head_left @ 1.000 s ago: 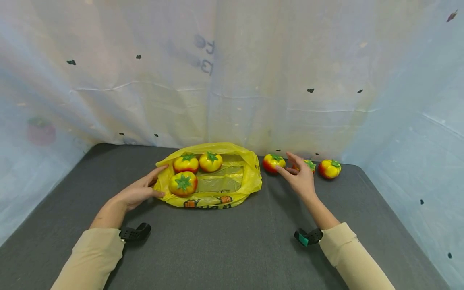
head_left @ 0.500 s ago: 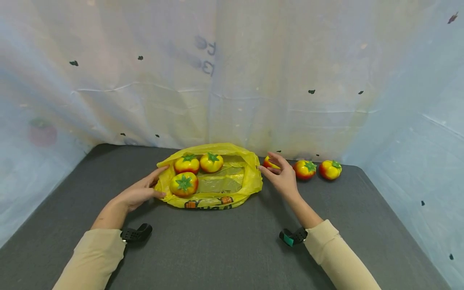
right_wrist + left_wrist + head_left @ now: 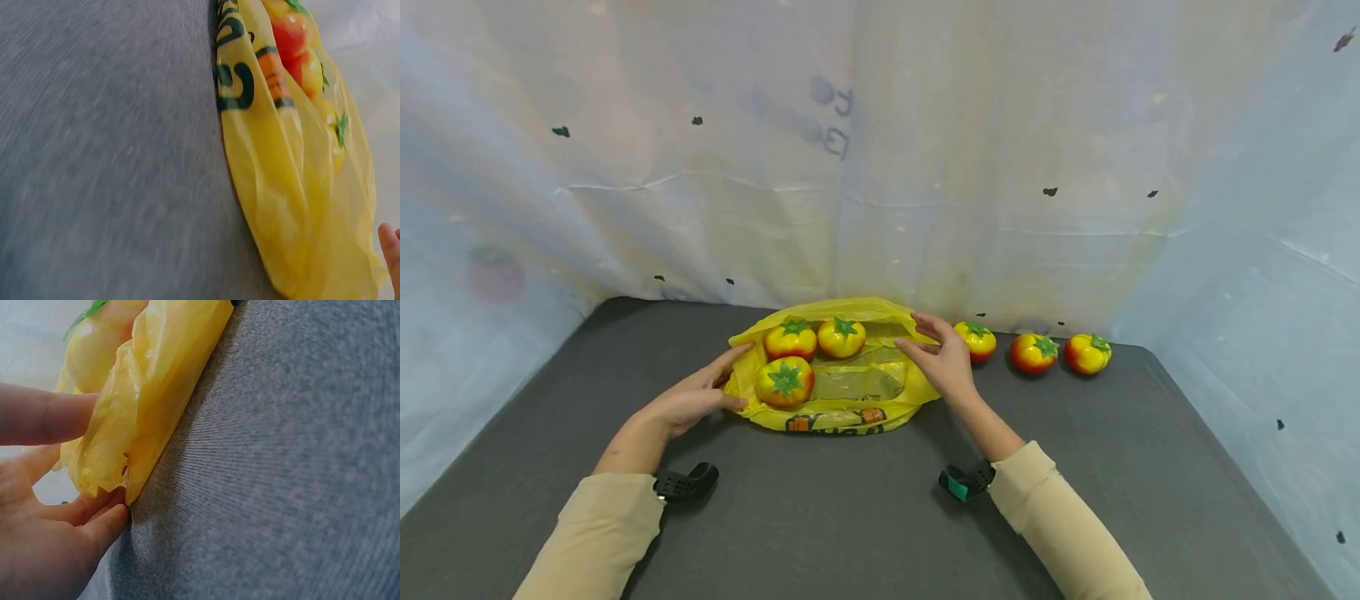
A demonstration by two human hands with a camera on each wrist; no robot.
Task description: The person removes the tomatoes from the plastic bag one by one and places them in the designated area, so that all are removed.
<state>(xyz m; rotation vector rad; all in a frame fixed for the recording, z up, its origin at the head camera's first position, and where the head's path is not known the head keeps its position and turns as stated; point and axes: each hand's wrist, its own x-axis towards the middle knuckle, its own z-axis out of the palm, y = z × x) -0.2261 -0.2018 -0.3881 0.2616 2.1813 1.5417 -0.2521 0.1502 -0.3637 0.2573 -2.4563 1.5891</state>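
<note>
While the left hand (image 3: 688,400) holds the left end of the yellow bag (image 3: 850,308), thumb and fingers on either side of the film, I read its purpose as stretching the mouth wide, since such thin plastic would probably sag inward. The bag lies just left of centre, its mouth facing up. Inside, at its left end, sit the front fruit (image 3: 786,383), the back-left fruit (image 3: 791,342) and the back-right fruit (image 3: 841,340); their weight likely helps anchor that side.

From here I see the right hand (image 3: 953,367) over the bag's right rim, thumb and forefinger apart with nothing between them; I cannot tell whether it touches the plastic. Right of centre, the first loose fruit (image 3: 976,343), middle loose fruit (image 3: 1033,354) and outer loose fruit (image 3: 1087,356) stand in a row on the dark table (image 3: 820,517), presumably spaced for easy individual reach.
</note>
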